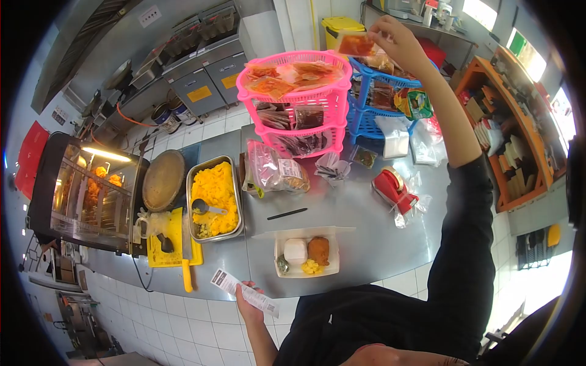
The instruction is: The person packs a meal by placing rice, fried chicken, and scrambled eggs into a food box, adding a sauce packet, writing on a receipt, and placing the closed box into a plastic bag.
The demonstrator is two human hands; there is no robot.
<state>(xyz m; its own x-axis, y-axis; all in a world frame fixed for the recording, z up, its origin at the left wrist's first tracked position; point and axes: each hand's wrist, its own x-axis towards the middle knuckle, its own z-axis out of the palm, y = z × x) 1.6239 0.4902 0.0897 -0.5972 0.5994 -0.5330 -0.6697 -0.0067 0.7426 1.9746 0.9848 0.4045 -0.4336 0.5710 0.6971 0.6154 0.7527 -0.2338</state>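
Observation:
My left hand [249, 305] is closed on a printed paper receipt [262, 301], held low by the table's front edge. My right hand [395, 41] reaches far forward and pinches a clear sachet of red-orange sauce [354, 45] above the blue stacked baskets [361, 91]. Left of it, similar orange-red sachets [296, 74] fill the top of the pink stacked baskets [332, 116]. In front of me lies an open takeaway box [326, 272] with a white block [295, 251], a brown fried piece [318, 250], some yellow food [312, 266] and a small dark green sachet [282, 264].
A steel tray [238, 207] of yellow food holds a ladle [209, 208]. Beside it, a yellow-handled knife [187, 274] rests on a yellow cutting board [162, 259]. A black pen [287, 214], plastic bags [274, 168] and a red tape dispenser [390, 190] lie around the table. A lit food warmer [91, 195] stands left.

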